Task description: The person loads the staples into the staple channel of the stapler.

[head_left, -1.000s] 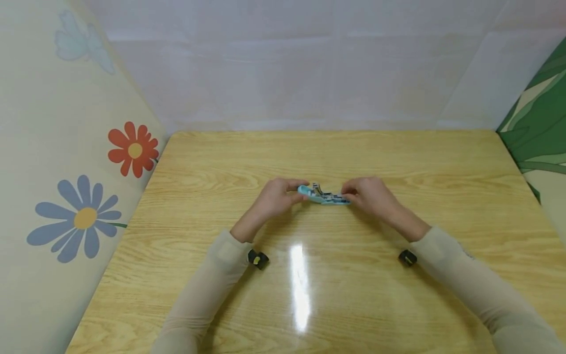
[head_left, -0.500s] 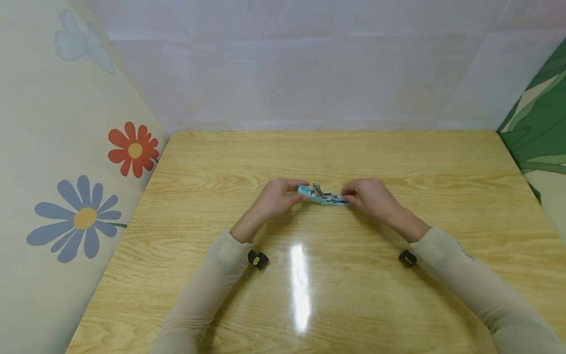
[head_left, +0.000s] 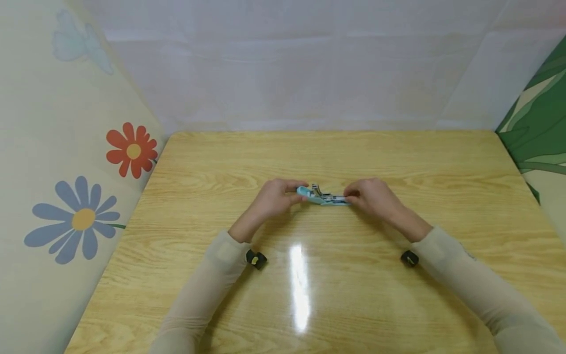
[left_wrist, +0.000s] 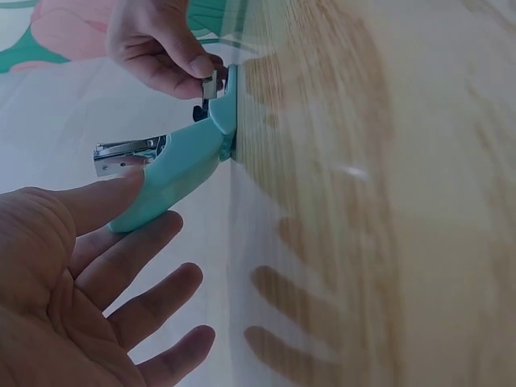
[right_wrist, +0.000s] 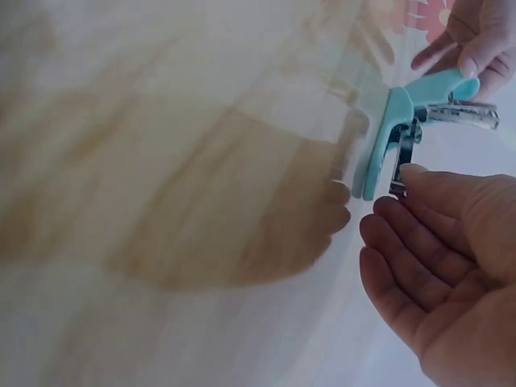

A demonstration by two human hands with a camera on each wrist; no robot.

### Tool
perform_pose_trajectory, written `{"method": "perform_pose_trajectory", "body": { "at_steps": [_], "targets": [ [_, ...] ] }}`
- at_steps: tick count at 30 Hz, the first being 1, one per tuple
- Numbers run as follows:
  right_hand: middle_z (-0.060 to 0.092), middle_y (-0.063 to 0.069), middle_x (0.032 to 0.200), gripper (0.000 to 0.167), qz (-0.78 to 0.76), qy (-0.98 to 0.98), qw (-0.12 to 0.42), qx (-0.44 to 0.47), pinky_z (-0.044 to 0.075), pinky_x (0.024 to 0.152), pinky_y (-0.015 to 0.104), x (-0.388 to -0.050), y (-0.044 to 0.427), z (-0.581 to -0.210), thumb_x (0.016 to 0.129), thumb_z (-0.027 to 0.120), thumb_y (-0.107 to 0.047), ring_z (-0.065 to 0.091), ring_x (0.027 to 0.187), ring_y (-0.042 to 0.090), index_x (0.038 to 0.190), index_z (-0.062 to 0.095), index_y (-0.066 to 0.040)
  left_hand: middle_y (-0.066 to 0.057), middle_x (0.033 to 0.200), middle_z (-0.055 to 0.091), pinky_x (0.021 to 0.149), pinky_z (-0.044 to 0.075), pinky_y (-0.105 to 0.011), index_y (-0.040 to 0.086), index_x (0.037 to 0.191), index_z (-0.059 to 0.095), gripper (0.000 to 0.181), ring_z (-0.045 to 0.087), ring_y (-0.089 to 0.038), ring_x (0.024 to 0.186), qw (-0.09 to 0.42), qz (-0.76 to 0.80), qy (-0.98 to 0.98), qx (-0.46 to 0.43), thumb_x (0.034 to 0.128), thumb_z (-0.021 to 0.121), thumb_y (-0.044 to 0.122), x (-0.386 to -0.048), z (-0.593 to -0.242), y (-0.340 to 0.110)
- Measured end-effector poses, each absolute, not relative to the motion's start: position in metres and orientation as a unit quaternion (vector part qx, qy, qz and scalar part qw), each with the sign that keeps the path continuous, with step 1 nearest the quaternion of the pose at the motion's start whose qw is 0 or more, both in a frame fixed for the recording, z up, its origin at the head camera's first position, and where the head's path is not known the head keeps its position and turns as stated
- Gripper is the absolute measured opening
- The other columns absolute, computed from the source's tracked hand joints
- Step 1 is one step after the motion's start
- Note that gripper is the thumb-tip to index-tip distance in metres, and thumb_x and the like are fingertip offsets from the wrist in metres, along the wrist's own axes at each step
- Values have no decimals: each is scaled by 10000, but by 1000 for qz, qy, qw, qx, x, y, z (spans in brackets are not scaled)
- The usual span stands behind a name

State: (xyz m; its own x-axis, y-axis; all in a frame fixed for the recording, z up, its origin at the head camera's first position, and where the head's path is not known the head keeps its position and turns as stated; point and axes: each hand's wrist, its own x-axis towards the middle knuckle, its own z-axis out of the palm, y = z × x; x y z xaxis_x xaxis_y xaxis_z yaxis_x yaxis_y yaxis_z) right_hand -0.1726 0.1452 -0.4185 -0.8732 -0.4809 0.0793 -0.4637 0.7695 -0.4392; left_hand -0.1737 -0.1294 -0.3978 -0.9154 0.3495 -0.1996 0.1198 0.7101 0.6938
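Note:
An opened turquoise stapler (head_left: pixel 315 199) rests on the table between both hands, its base flat and its top cover (left_wrist: pixel 181 173) folded back to the left. A metal magazine piece (left_wrist: pixel 129 153) juts out of the cover. My left hand (head_left: pixel 275 199) pinches the end of the cover between thumb and fingers, the other fingers spread below it. At the right end, my right hand (head_left: pixel 373 196) pinches the tip of the metal rail (right_wrist: pixel 405 153) above the base, thumb against fingertips. Whether staples lie in the rail is too small to tell.
The glossy wooden table (head_left: pixel 283 295) reflects a bright light strip. A white cloth (head_left: pixel 283 73) hangs behind it. Panels with painted flowers (head_left: pixel 84 219) and leaves (head_left: pixel 539 118) stand at the sides. Black wrist cameras (head_left: pixel 256 259) sit at both sleeves.
My right hand has shifted slightly to the right along the stapler, and a little more of the metal rail shows. The left hand and the stapler hold nearly the same place.

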Motion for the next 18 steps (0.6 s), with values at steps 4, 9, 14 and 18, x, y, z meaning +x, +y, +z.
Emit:
{"method": "perform_pose_trajectory", "body": {
  "at_steps": [4, 9, 14, 18],
  "targets": [
    [792, 106, 989, 134, -225, 941, 20, -250, 583, 866, 441, -174, 146, -419, 907, 759, -164, 742, 905, 266, 989, 791, -62, -59, 1318, 702, 465, 287, -224, 208, 1315, 697, 382, 224, -90, 480, 155, 353, 913, 133, 951, 723, 322, -174, -398, -131],
    [792, 114, 984, 135, -224, 940, 16, -256, 587, 857, 440, -174, 145, -419, 910, 757, -157, 746, 904, 271, 989, 794, -53, -69, 1295, 714, 465, 286, -232, 217, 1325, 691, 389, 208, -83, 468, 141, 334, 920, 146, 953, 718, 327, -174, -397, -129],
    [792, 117, 996, 141, -223, 942, 16, -250, 585, 867, 443, -174, 145, -419, 917, 750, -154, 745, 920, 276, 1001, 794, -50, -65, 1272, 724, 504, 293, -246, 223, 1351, 672, 403, 205, -96, 471, 113, 305, 930, 170, 966, 698, 336, -173, -394, -122],
    [792, 113, 997, 139, -222, 942, 18, -250, 580, 869, 450, -175, 144, -418, 911, 755, -160, 743, 919, 279, 997, 796, -58, -36, 1210, 749, 537, 336, -229, 216, 1364, 660, 430, 655, -126, 639, 89, 294, 936, 174, 962, 700, 361, -173, -391, -112]
  ]
}}
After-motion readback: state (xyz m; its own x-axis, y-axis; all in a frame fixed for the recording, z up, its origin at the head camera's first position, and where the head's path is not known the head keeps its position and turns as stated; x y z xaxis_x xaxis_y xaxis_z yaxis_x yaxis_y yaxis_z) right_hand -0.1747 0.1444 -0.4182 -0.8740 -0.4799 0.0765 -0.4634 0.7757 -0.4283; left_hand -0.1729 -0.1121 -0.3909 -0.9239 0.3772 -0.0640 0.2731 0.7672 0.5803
